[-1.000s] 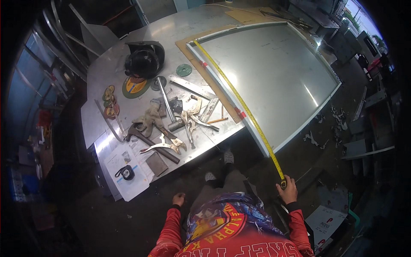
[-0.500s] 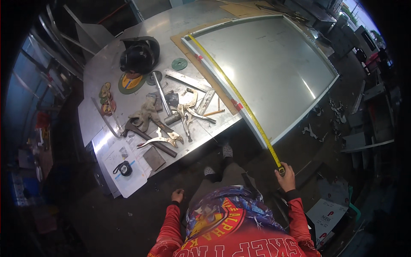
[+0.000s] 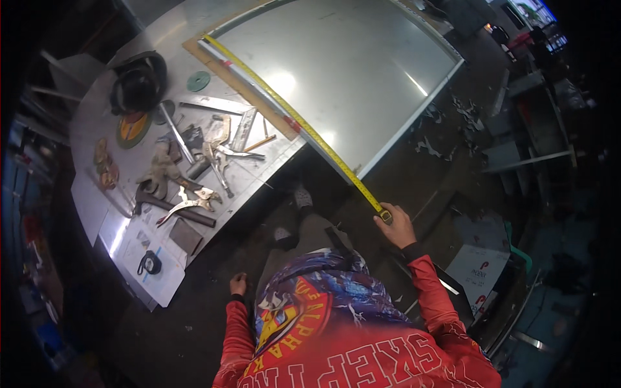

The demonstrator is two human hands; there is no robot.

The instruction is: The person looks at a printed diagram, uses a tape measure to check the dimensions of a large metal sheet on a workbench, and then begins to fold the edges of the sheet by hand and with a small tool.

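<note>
My right hand [image 3: 398, 226] is closed around the case of a tape measure [image 3: 386, 215], just off the near corner of a large framed metal panel [image 3: 310, 64]. Its yellow blade [image 3: 284, 107] is drawn out along the panel's left frame edge, reaching the far left corner. Red marks [image 3: 292, 123] show on that edge beside the blade. My left hand [image 3: 239, 284] hangs low at my left side, away from the table; its fingers look loosely curled, with nothing visible in them.
On the metal table [image 3: 90, 152] lie a hammer [image 3: 174, 210], locking pliers [image 3: 187, 204], gloves [image 3: 162, 171], a pencil [image 3: 261, 143] and a black welding helmet [image 3: 138, 84]. A second tape measure [image 3: 149, 263] rests on papers [image 3: 168, 284]. Metal shelving [image 3: 530, 116] stands at right.
The view has shifted, so the table and panel sit further left and higher. My right hand still holds the tape measure, its blade still along the panel's edge. My left hand still hangs down.
</note>
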